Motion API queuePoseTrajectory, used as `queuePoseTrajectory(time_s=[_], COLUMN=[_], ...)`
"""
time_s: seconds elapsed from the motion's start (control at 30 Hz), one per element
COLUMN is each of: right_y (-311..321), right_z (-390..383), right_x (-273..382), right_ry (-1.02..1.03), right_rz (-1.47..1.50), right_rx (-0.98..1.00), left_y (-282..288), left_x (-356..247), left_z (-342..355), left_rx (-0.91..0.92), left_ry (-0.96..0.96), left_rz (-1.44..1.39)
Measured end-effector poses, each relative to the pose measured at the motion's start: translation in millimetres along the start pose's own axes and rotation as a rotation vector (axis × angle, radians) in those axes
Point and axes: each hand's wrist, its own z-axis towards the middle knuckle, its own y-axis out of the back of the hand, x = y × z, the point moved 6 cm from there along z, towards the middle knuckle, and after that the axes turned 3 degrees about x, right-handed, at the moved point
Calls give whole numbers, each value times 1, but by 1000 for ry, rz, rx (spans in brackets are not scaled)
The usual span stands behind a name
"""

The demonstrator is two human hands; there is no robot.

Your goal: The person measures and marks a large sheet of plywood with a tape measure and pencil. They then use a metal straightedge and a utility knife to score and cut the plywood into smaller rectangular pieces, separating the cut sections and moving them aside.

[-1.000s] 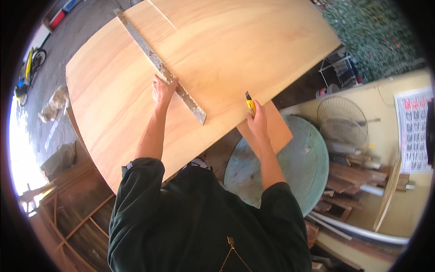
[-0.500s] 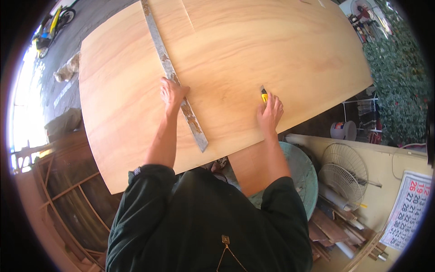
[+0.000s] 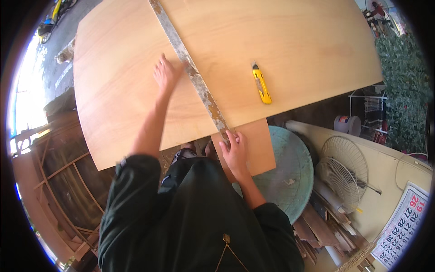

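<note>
A long, paint-flecked metal straightedge (image 3: 190,68) lies across the large plywood sheet (image 3: 303,50), its near end at the sheet's front edge. My left hand (image 3: 166,75) is open, just left of the bar, with its thumb blurred beside it. My right hand (image 3: 233,152) grips the bar's near end, fingers curled over it. A yellow utility knife (image 3: 261,84) lies loose on the plywood to the right of the bar. A smaller tan board (image 3: 260,149) shows below the sheet's front edge.
A round green tabletop (image 3: 294,172), two wire fan guards (image 3: 344,154) and stacked wood offcuts (image 3: 317,229) are at the lower right. Wooden frames (image 3: 63,181) stand at left. A pail (image 3: 346,124) and leafy greenery (image 3: 403,77) are at right, a yellow bicycle (image 3: 52,18) upper left.
My right hand has let go of the knife and moved down to the straightedge's near end. The bar has shifted rightward. My left hand has loosened and sits higher.
</note>
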Motion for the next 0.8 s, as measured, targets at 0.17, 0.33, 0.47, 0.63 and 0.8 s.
queuePoseTrajectory(time_s=[0.17, 0.33, 0.47, 0.63, 0.8], right_y=[-11, -9, -13, -20, -20], right_z=[-16, -14, -8, -7, -6], right_x=[2, 7, 3, -1, -1], right_ry=[-115, -95, -83, -110, -106], right_rz=[170, 125, 50, 98, 29], right_rx=[0, -95, -98, -163, -159], left_y=[-7, -10, -9, -16, -15], left_x=[-28, -47, -62, -63, -66], left_z=[65, 50, 59, 60, 59], left_rx=[260, 110, 73, -26, -39], left_ry=[114, 69, 56, -28, -38], left_rz=[71, -59, -61, -86, -99])
